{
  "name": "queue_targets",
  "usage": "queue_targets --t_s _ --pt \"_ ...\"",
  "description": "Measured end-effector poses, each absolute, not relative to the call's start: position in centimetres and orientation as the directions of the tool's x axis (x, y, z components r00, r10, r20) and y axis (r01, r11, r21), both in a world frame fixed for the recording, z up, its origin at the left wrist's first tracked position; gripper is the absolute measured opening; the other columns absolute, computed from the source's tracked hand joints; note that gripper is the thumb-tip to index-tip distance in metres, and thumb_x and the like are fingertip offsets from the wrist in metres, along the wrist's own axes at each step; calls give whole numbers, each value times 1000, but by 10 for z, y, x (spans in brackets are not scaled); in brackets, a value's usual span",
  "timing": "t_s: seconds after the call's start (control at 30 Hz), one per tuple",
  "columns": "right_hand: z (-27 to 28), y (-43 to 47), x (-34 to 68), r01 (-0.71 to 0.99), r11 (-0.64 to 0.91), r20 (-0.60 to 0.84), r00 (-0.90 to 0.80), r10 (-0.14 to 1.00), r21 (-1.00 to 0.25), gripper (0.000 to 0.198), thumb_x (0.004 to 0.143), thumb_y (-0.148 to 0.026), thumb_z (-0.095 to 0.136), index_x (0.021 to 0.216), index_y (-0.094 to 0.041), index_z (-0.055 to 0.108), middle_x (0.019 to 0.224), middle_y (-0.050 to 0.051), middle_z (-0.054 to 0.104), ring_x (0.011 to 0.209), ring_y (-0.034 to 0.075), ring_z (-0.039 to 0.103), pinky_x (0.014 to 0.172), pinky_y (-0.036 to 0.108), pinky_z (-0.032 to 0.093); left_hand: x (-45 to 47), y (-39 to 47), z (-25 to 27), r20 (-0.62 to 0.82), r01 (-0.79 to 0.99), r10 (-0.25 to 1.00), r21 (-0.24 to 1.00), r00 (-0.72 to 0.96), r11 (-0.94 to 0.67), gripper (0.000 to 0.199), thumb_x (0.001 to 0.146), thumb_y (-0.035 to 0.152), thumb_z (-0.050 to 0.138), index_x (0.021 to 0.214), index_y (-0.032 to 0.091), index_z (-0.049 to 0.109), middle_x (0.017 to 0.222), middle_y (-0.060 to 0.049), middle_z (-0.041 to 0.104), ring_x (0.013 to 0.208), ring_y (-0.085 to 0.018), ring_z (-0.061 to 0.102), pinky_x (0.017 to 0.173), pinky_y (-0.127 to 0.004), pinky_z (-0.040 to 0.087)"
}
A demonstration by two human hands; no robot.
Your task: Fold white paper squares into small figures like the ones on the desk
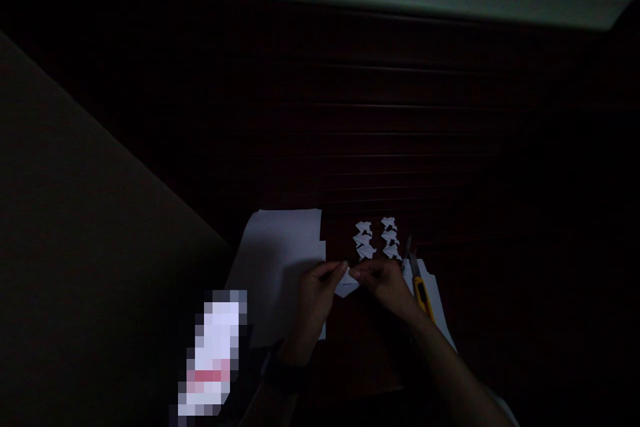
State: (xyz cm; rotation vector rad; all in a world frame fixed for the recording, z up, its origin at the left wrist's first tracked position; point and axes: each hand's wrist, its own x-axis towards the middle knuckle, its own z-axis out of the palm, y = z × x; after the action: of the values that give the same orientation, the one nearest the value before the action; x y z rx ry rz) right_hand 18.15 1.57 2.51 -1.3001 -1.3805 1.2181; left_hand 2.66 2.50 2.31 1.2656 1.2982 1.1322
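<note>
Between my two hands is a small folded piece of white paper [347, 288], with a pointed lower edge and a crease across it. My left hand [320, 290] pinches its upper left side between thumb and finger. At the upper right, my right hand [385, 283] pinches it too, the fingertips of both hands almost touching. Just beyond the hands, several small folded white paper figures [364, 240] stand in two columns. The fingers hide part of the paper, and the scene is very dark.
White paper sheets [280, 247] lie to the left, partly under my left forearm. A yellow utility knife [423, 293] rests on more white paper [437, 307] at the right. A blurred-out bright patch [215, 347] is at lower left. Dark slatted panelling [350, 107] rises behind.
</note>
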Motion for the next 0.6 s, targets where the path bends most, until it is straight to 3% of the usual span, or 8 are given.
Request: queue_targets --t_s 0.33,0.6 --pt "28 14 182 286 22 -7 -99 995 -958 22 78 -36 62 82 -18 73 75 4 70 70 19 62 63 27 46 26 26 28 -4 210 1000 978 27 -1 22 72 39 66 74 18 72 74 -4 72 69 -20 66 62 -26 49" --pt "26 14 184 326 12 -43 -161 986 -945 26 76 -38 62 66 -15 69 57 -1 59 51 11 48 48 22 34 27 24 28 67 296 996 951 67 -84 22 77 37 61 70 19 71 71 -3 71 69 -19 64 64 -26 46"
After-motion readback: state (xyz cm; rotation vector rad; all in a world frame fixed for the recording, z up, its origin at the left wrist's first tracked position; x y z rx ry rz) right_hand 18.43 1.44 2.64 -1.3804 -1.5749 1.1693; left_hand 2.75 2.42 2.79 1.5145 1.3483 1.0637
